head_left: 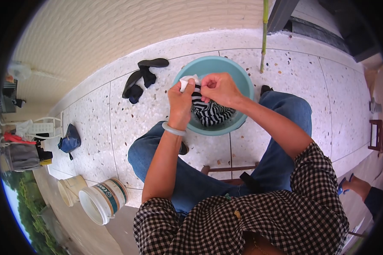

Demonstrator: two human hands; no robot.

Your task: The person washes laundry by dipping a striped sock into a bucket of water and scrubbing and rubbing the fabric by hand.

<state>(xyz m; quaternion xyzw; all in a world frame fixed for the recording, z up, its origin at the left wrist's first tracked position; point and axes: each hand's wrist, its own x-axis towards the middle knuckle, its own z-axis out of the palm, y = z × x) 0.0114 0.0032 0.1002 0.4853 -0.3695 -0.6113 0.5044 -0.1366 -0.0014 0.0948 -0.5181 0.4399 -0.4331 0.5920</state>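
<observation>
A light-blue plastic basin (244,80) sits on the floor between my knees. In it lies a black-and-white striped garment (212,114), its upper end lifted toward the basin's far rim. My left hand (181,100), with a pale bangle on the wrist, is closed around that lifted end, thumb on top. A white piece of cloth (185,83) bunches out beside the thumb. Close to its right, my right hand (220,90) pinches the striped cloth with curled fingers. The lower folds of the garment rest in the basin, where some water shows.
Dark flat shoes with dark socks (147,74) lie left of the basin. Two buckets (89,204) stand at lower left, near a blue bag (70,139). A green bamboo pole (264,38) leans at the wall. Another person's foot (347,186) shows at right, below a small wooden stool (376,135).
</observation>
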